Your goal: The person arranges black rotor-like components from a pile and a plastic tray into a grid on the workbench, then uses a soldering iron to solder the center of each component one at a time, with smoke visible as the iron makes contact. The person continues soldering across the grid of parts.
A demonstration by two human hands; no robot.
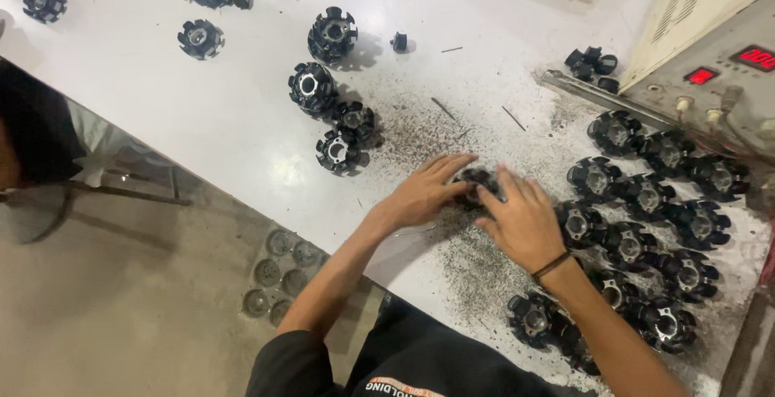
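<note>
Dozens of black, notched, ring-shaped parts with pale metal hubs lie about a white worktable (218, 123), largest thing in view, dusted with dark filings near the middle. A grey control box (710, 50) with red digit displays stands at the far right. A packed cluster of the same parts (646, 203) sits just right of the hands, and a looser group (331, 123) lies to the left. Between the hands is one black notched part (476, 179), resting on the table. The left hand (424, 195) cups its left side, fingers pressed together; the right hand (521, 219) covers it with fingers slightly spread. It looks stiff, fairly dense and gritty rather than slick; its outer notches probably offer the surest hold.
</note>
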